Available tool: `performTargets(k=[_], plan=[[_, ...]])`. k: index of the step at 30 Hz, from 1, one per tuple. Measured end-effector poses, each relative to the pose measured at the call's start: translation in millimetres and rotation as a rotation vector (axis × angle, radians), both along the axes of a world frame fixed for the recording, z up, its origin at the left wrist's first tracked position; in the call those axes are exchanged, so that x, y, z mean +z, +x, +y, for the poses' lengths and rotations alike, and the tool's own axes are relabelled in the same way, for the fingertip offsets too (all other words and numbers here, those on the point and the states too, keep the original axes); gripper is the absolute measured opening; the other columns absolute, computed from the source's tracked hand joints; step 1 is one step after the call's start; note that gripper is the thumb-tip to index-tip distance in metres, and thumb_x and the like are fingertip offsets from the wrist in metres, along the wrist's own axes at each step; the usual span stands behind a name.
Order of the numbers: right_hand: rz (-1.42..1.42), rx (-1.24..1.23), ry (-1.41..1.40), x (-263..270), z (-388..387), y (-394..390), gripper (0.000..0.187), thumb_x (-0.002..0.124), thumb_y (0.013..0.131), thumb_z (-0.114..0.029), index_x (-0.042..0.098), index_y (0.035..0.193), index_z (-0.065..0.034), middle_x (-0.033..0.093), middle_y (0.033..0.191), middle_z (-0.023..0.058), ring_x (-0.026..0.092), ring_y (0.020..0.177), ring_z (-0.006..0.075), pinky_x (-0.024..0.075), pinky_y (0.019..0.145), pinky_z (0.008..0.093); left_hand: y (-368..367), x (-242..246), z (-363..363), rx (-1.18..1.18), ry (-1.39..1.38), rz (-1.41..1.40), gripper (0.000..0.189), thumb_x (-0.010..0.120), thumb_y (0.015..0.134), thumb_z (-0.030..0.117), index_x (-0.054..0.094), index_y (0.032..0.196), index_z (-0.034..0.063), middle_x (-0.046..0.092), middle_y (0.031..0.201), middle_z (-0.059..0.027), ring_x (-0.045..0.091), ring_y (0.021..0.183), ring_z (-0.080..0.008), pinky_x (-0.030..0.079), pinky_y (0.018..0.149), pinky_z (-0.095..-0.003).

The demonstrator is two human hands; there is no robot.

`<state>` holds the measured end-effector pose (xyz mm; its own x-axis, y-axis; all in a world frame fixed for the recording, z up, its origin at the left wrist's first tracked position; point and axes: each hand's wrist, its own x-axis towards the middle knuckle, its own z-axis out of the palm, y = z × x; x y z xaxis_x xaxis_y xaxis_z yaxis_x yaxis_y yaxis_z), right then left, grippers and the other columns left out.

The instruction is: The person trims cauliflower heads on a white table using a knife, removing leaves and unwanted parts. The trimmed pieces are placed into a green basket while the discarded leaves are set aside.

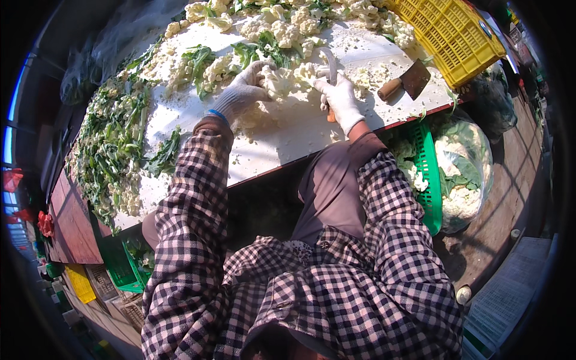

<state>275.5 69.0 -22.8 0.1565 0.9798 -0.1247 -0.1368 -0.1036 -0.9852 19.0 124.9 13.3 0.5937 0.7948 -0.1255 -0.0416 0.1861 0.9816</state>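
Observation:
My left hand [247, 87], in a white knit glove with a blue band at the wrist, holds a cauliflower piece [276, 82] over the white tabletop [265, 150]. Gripped in my gloved right hand [340, 96] is a knife with a curved blade [331, 65] and an orange handle [331, 115]. The blade points away from me. Between the hands, a cauliflower floret [306, 74] sits close to my right fingertips; whether they touch it I cannot tell. Just beyond lie more cauliflower florets [283, 33] and green leaves [198, 60].
A cleaver [415, 80] lies right of my right hand, near a yellow plastic crate [454, 42]. Leafy trimmings [117, 148] are heaped at the left. Below the table's right edge stand a green basket [429, 180] and a clear bag of cauliflower [463, 198].

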Motion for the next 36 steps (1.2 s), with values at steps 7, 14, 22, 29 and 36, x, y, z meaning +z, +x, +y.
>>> performTargets(k=[7, 14, 22, 29, 36], plan=[[0.503, -0.114, 0.044, -1.2, -35.1, 43.2, 0.022, 0.072, 0.095, -0.017, 0.055, 0.104, -0.0071, 0.055, 0.064, 0.0005, 0.053, 0.045, 0.0116, 0.0401, 0.041, 0.0271, -1.3, 44.3, -11.2, 0.259, 0.019, -0.284, 0.066, 0.061, 0.083, -0.01, 0.039, 0.144, 0.0016, 0.058, 0.128, -0.0178, 0.064, 0.115, -0.0281, 0.059, 0.095, -0.0369], [0.088, -0.221, 0.05, 71.9, -176.4, 109.2, 0.02, 0.063, 0.098, -0.014, 0.058, 0.113, -0.0013, 0.051, 0.063, -0.0017, 0.043, 0.045, 0.0061, 0.0364, 0.043, 0.0222, 123.6, 73.2, -91.6, -0.183, 0.128, 0.119, 0.077, 0.073, 0.086, 0.011, 0.034, 0.151, -0.0004, 0.053, 0.14, -0.0201, 0.06, 0.125, -0.0285, 0.049, 0.104, -0.0334], [-0.566, -0.508, -0.026, 83.7, -171.2, 123.8, 0.032, 0.064, 0.094, -0.01, 0.062, 0.125, -0.0014, 0.06, 0.093, 0.0017, 0.051, 0.062, 0.0042, 0.0433, 0.048, 0.0214, 116.8, 42.9, -106.2, 0.12, 0.611, 0.559, 0.051, 0.073, 0.085, 0.026, 0.061, 0.129, 0.0041, 0.067, 0.124, -0.0162, 0.065, 0.115, -0.0276, 0.051, 0.099, -0.0385], [-1.04, -0.066, 0.08, 1.3, 13.6, 39.8, 0.052, 0.077, 0.083, -0.029, 0.056, 0.122, -0.0009, 0.055, 0.125, 0.023, 0.06, 0.113, 0.0417, 0.0517, 0.093, 0.0474, 19.6, 39.9, -34.6, 0.507, 0.587, 0.776, 0.042, 0.074, 0.086, 0.028, 0.067, 0.119, 0.0043, 0.07, 0.115, -0.0183, 0.069, 0.105, -0.0279, 0.054, 0.091, -0.0365], [-1.0, -0.015, 0.105, -7.8, -13.6, 54.8, 0.037, 0.077, 0.084, -0.022, 0.061, 0.108, 0.0008, 0.065, 0.107, 0.0187, 0.065, 0.101, 0.0351, 0.0539, 0.087, 0.0408, 64.5, 36.4, 79.1, 0.443, 0.993, 1.107, 0.063, 0.073, 0.085, 0.038, 0.055, 0.141, 0.0142, 0.051, 0.147, -0.0156, 0.046, 0.136, -0.0377, 0.037, 0.113, -0.0477]])
